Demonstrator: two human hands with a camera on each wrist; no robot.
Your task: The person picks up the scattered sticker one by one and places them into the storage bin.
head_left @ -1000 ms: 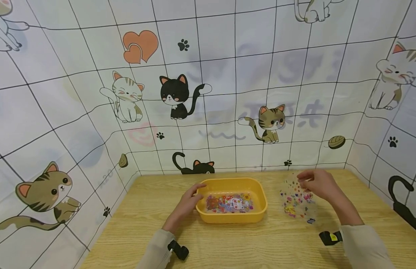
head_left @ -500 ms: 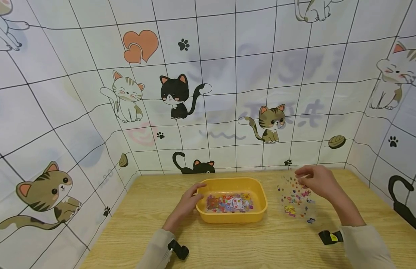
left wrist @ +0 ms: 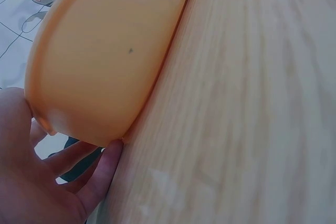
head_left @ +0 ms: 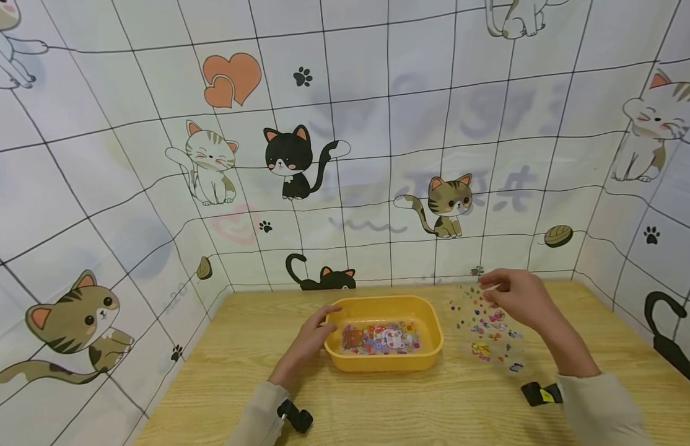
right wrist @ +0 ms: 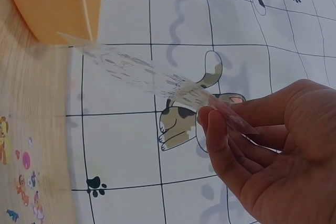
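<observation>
Left hand: the left hand (head_left: pixel 306 342) grips the left end of the yellow tub (head_left: pixel 428 353), thumb over the rim and fingers (left wrist: pixel 89 153) curled under its rounded corner; the wrist view shows the fingertips tucked between tub wall and table
Right hand: the right hand (head_left: pixel 518 298) pinches the far edge of a clear sticker sheet (head_left: pixel 479 316) between thumb and fingertips (right wrist: pixel 220 129), the other fingers curled close behind
Lifted sheet: transparent, dotted with small colourful stickers, held up off the table and slanting down toward the tub's right side; in the right wrist view its free end hangs close to the tub's corner, whether touching cannot be told
Sheet on table: a second sticker sheet (head_left: pixel 498 356) lies flat on the wood, right of the tub and beneath the raised one
Tub: stands on the wooden table (head_left: pixel 378 402) near its middle, upright, with more sticker sheets (head_left: pixel 381 337) lying flat on its bottom
Wrists: a black camera mount (head_left: pixel 295 416) sits on the left sleeve, another (head_left: pixel 540 394) on the right
Backdrop: a white cloth (head_left: pixel 378 124) printed with a black grid, cats, paw prints and orange hearts surrounds the table on three sides
</observation>
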